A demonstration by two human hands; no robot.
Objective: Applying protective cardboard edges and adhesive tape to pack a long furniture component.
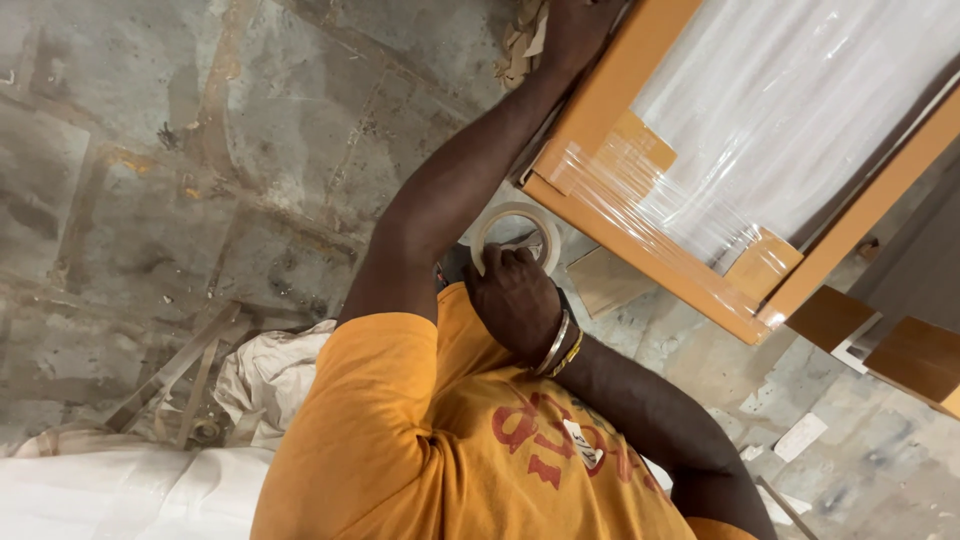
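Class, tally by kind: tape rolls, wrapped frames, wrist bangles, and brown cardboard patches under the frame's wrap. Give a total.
Pale round tape roll: 1
Plastic-wrapped orange wooden frame: 1
Metal wrist bangles: 2
Brown cardboard patches: 2
Total: 6

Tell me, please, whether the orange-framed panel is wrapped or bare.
Wrapped. Clear plastic film stretches wrinkled over the orange-framed panel and its corner, with brown patches on it. The right hand holds a tape roll.

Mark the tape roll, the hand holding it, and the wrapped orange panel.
tape roll (531, 217), head view, upper rim.
right hand (515, 300), head view, back of hand.
wrapped orange panel (640, 60), head view, bare orange frame edge.
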